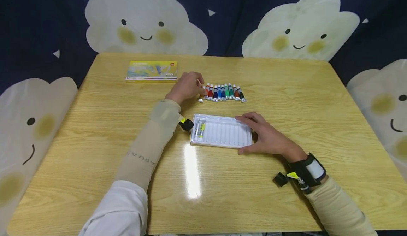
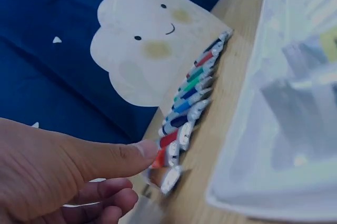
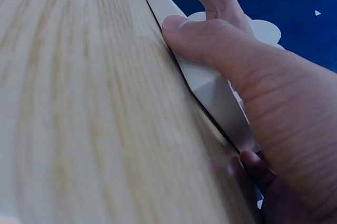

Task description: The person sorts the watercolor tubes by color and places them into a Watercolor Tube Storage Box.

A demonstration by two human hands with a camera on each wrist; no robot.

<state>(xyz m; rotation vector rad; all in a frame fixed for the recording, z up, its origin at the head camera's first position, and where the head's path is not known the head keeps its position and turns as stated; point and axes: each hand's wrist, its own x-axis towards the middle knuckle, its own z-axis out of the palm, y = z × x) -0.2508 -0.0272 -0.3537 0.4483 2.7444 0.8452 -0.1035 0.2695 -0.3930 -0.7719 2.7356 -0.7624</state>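
A row of small paint tubes (image 1: 222, 93) in several colours lies on the table. My left hand (image 1: 187, 86) is at the row's left end, its thumb over the cap end of an orange-brown tube (image 2: 160, 177). The index fingertip is hidden behind the thumb in the left wrist view, and I cannot tell whether the tube is pinched. In front of the row lies a white slotted plastic tray (image 1: 224, 131), with two tubes (image 1: 199, 128) in its leftmost slots. My right hand (image 1: 265, 135) grips the tray's right end, thumb along the near side and fingers at the far corner.
A yellow cardboard box (image 1: 152, 71) with a printed picture lies at the back left of the wooden table (image 1: 286, 98). Behind the table hangs a dark blue cloth (image 1: 222, 20) with smiling clouds. Light glares off the tabletop in front of the tray.
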